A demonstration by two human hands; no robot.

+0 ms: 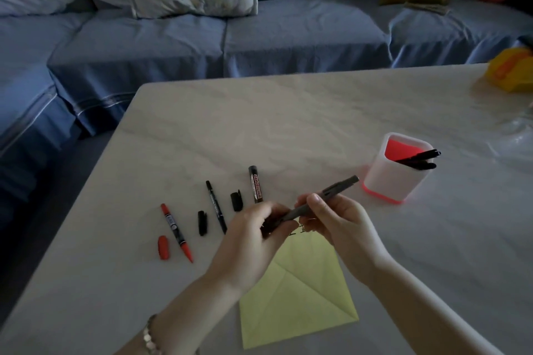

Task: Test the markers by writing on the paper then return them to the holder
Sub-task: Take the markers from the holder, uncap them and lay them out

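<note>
A blue-covered sofa point(219, 37) runs across the top of the frame. Below it, a pale marbled table point(288, 124) fills the middle and bottom. A creased yellow-green paper point(297, 297) lies on the table at lower centre, with a few dark strokes near its top edge.

At centre right a white holder point(386, 179) with a red lining stands upright. Two black markers point(418, 157) lean in it, their ends over its right rim.

Above the paper's top, the left hand point(251, 242) grips the lower end of a dark grey marker point(326, 194) in curled fingers. The right hand point(337, 222) pinches its barrel. The marker's upper end points toward the holder.

Left of the hands, three markers lie apart on the table:
- a whiteboard marker point(253, 184)
- a thin black marker point(215, 204)
- a red marker point(176, 232)

Among them lie two black caps point(202, 223) and a red cap point(163, 247).
</note>
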